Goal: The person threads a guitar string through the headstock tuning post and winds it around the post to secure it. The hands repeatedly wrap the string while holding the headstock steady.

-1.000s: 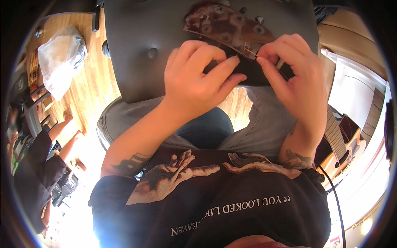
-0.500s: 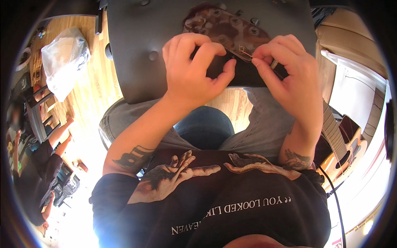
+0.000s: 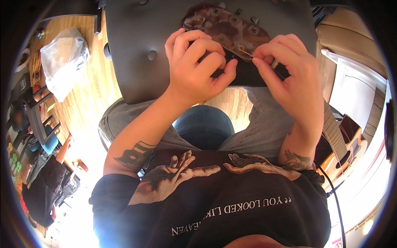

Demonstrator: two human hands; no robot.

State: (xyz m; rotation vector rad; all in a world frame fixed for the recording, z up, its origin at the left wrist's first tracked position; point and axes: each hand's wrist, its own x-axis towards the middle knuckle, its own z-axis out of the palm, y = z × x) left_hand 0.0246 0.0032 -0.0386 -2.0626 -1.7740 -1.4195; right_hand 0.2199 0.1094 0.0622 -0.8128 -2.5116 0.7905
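1. the guitar head (image 3: 231, 25), dark and mottled, is laid on the padded black bench (image 3: 136, 78), close to its far edge and directly beyond the two hands.
2. the string (image 3: 247, 52), thin and copper-coloured, is run from a post near the guitar head's near edge toward the right hand.
3. by the right hand (image 3: 294, 72) the string's visible end is pinched, thumb and forefinger being brought together at the tips.
4. the left hand (image 3: 193, 68) is held curled just beside the guitar head, a narrow gap being left between thumb and fingers; whether anything is gripped cannot be told.
5. tuning pegs (image 3: 254, 20) are seen along the guitar head's far side.
6. a second guitar (image 3: 344, 153), pale-bodied, is placed at the right.
7. a clear plastic bag (image 3: 64, 62) is set on the wooden floor (image 3: 98, 70), left of the bench.
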